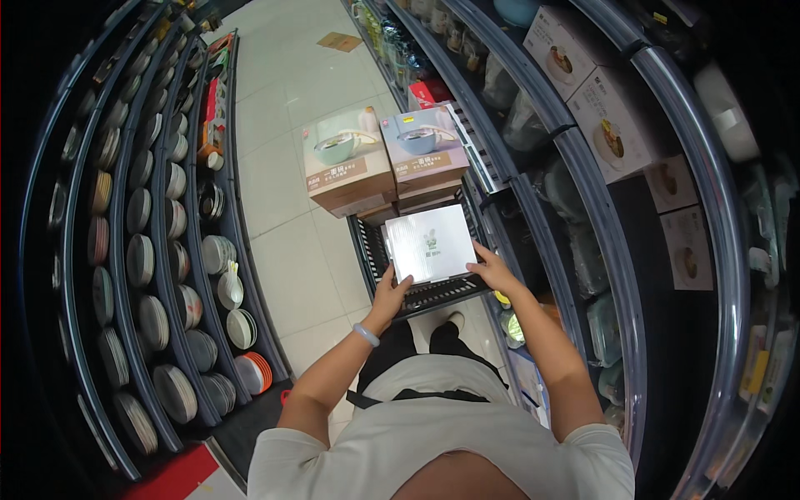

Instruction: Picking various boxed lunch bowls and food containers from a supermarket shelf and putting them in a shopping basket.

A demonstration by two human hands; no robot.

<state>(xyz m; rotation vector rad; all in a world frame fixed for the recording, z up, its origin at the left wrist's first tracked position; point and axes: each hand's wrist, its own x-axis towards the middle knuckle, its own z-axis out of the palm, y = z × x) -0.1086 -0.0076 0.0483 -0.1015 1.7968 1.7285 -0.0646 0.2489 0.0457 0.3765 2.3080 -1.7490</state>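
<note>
A white cardboard box with a small green printed figure is held between my two hands, over a black plastic basket. My left hand grips its lower left corner, the thumb on the top face; a pale bangle is on that wrist. My right hand grips the lower right side. Just beyond the box, a beige-and-brown bowl box and a blue-and-brown bowl box stand side by side on other boxes at the basket's far end. How far the white box sits inside the basket cannot be told.
Shelves of stacked plates and bowls line the left side. On the right, shelves hold white bowl boxes and plastic-wrapped ware. A flat piece of cardboard lies on the tiled floor ahead.
</note>
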